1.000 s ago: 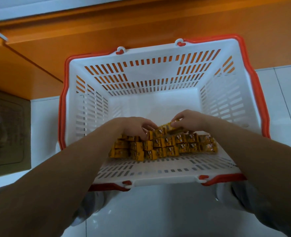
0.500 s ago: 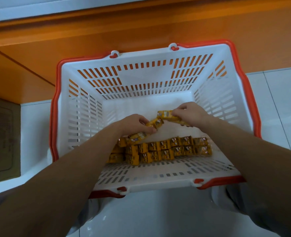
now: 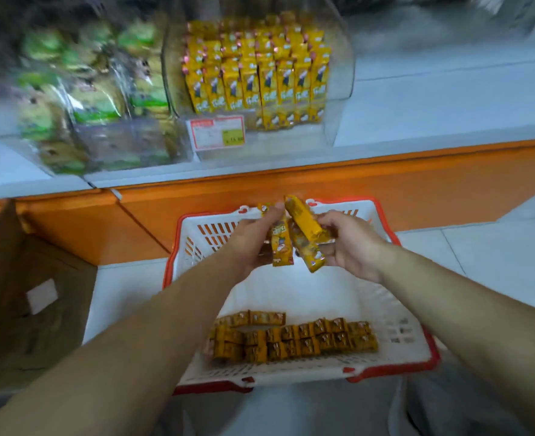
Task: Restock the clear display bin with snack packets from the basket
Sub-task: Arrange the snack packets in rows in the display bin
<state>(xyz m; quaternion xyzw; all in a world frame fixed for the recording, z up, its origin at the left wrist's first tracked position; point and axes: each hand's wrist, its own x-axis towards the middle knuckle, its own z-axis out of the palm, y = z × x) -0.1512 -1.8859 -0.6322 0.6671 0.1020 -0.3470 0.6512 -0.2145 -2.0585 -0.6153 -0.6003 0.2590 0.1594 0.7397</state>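
Whereas half a second ago the view looked straight down into the basket (image 3: 429, 352), it has now swung up to take in the clear display bin (image 3: 338, 89) on the white shelf (image 3: 448, 99) beyond. Both hands have risen from the basket floor to just above its far rim. The yellow string of packets that sagged between them has come up too.

The left hand (image 3: 253, 243) has its fingers curled round an upright packet (image 3: 281, 245). Its long axis runs top to bottom, with the lower end hanging toward the basket floor. The right hand (image 3: 351, 243) pinches two slanted packets (image 3: 305, 225) between thumb and fingers. Their long axes lean from upper left to lower right, and the top ends point toward the bin. Whether the held pieces are joined cannot be told through the blur.

The remaining packets (image 3: 294, 338) still sit against the basket's near wall. They stand on end in two rows that run left to right.

Inside the bin, the stocked packets (image 3: 253, 73) stand upright in tight rows, faces toward the camera. A price tag (image 3: 217, 132) is fixed to the bin's front.

To the left, a neighbouring bin (image 3: 87, 99) holds green-labelled packs, which are badly smeared. A cardboard box (image 3: 24, 294) stands on the floor left of the basket, below the orange shelf front (image 3: 417, 180).
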